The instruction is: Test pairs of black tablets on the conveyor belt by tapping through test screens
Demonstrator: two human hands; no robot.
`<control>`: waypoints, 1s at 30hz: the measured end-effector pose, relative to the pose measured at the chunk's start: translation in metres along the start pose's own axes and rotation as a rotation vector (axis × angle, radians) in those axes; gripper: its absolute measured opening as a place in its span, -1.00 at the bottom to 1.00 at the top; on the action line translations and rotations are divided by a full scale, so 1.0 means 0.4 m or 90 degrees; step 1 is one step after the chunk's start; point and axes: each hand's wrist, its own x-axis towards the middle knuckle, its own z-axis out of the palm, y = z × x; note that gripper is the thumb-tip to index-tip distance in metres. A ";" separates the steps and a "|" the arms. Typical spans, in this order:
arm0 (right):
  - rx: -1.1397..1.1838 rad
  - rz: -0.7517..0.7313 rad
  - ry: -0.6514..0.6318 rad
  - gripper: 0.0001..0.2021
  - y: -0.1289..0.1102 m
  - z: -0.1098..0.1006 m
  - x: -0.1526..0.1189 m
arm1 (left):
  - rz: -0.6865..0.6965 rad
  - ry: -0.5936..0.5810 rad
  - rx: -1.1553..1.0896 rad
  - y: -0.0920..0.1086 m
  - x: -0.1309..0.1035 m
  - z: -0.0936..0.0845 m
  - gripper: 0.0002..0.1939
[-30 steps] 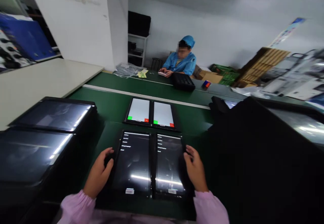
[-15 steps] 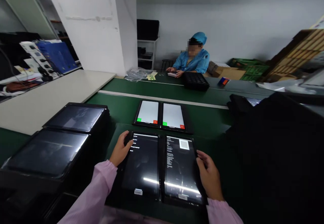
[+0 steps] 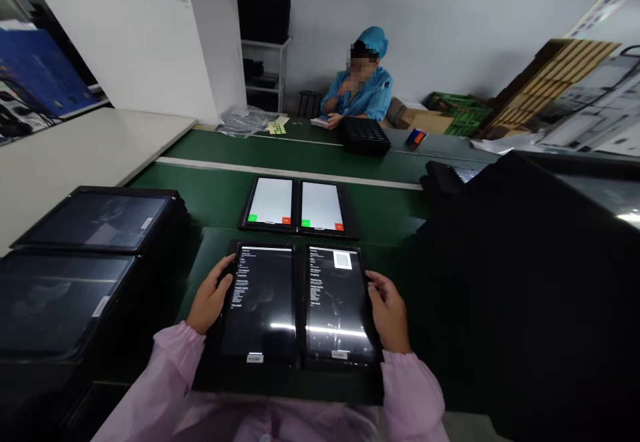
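Note:
Two black tablets lie side by side in front of me. White lines of text run down the screen of the left tablet point(image 3: 263, 315). Similar text and a square code fill the top of the right tablet point(image 3: 340, 309). My left hand point(image 3: 210, 295) grips the outer edge of the left tablet, thumb at the screen's side. On the opposite side, my right hand point(image 3: 389, 310) has its fingers curled at the right tablet's outer edge. Just beyond stand two more lit tablets, a left one point(image 3: 273, 197) and a right one point(image 3: 321, 201), with white screens and green and red corner squares.
Stacked dark tablets point(image 3: 95, 219) are at my left, and a large black shape point(image 3: 520, 282) blocks the right. Across the green bench point(image 3: 215, 155) sits a co-worker point(image 3: 365, 89) in blue, near a black tray point(image 3: 367, 137). Clear plastic bags point(image 3: 243, 121) lie by the pillar.
The left tablet's screen has gone from a short menu to a longer text list. My left thumb has moved off its screen. The co-worker has raised one hand towards the face.

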 end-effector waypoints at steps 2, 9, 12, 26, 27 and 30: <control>-0.001 0.005 -0.001 -0.56 -0.001 -0.002 -0.004 | 0.002 0.006 -0.003 -0.001 -0.004 0.002 -0.50; -0.065 0.053 -0.013 -0.45 -0.002 -0.010 -0.010 | -0.008 0.020 -0.004 -0.002 -0.022 0.006 -0.53; -0.066 0.077 -0.011 -0.42 -0.012 -0.008 -0.013 | -0.019 0.022 -0.006 0.000 -0.026 0.004 -0.53; -0.065 0.111 -0.013 -0.41 -0.006 -0.001 -0.010 | 0.028 0.068 0.114 -0.006 0.011 0.007 -0.46; -0.063 0.108 -0.017 -0.41 -0.002 0.001 -0.005 | 0.019 0.082 0.105 -0.004 0.025 0.006 -0.51; -0.043 0.086 -0.032 -0.41 0.006 0.012 0.031 | -0.002 0.113 0.066 -0.003 0.068 0.005 -0.60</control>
